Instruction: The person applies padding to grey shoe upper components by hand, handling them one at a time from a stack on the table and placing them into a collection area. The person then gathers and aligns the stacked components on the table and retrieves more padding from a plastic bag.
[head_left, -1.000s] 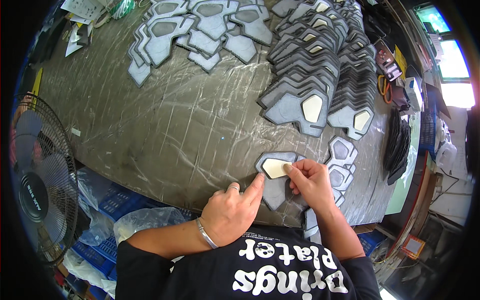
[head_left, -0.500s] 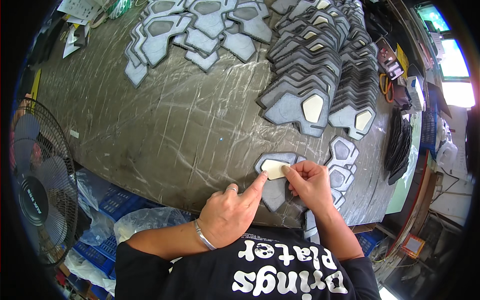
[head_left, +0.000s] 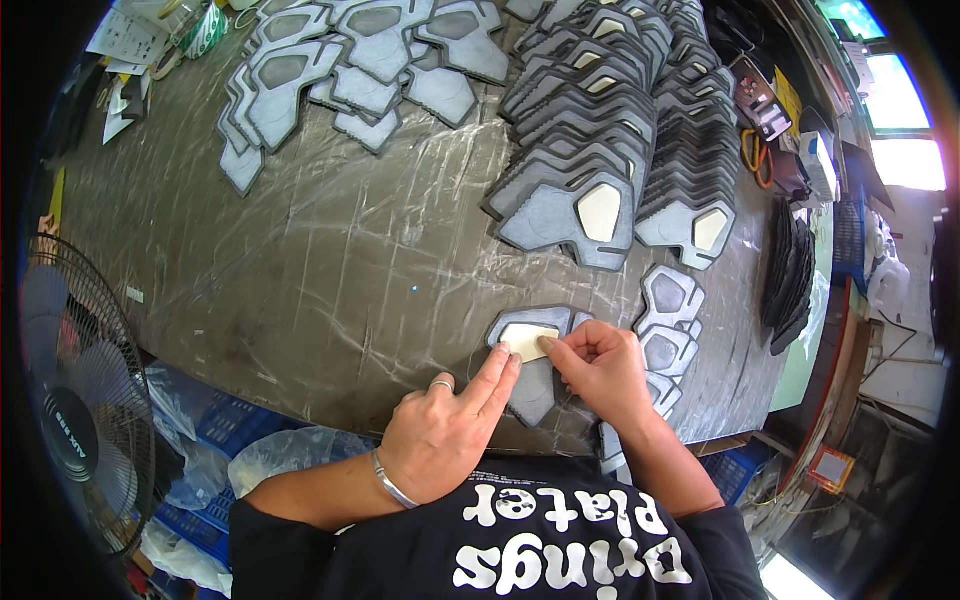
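A cream, flat, many-sided piece [head_left: 527, 343] lies over the opening of a grey shaped panel [head_left: 535, 390] near the table's front edge. My right hand [head_left: 608, 372] pinches the cream piece's right end between thumb and index finger. From the left, my left hand [head_left: 440, 430] reaches in with index and middle fingers stretched out, their tips touching the cream piece's left side. A ring and a bracelet are on that hand and wrist. The fingers partly cover the panel's edges, so I cannot tell whether the cream piece sits flush.
Overlapping rows of grey panels with cream inserts [head_left: 600, 212] fill the back right. More grey panels [head_left: 375, 90] lie at the back left, and small ones [head_left: 668, 345] beside my right hand. Orange-handled scissors [head_left: 757, 160] sit far right. A fan [head_left: 80, 420] stands left.
My left middle finger has come down beside the index finger onto the cream piece. My right hand keeps its pinch. The whole view has shifted slightly.
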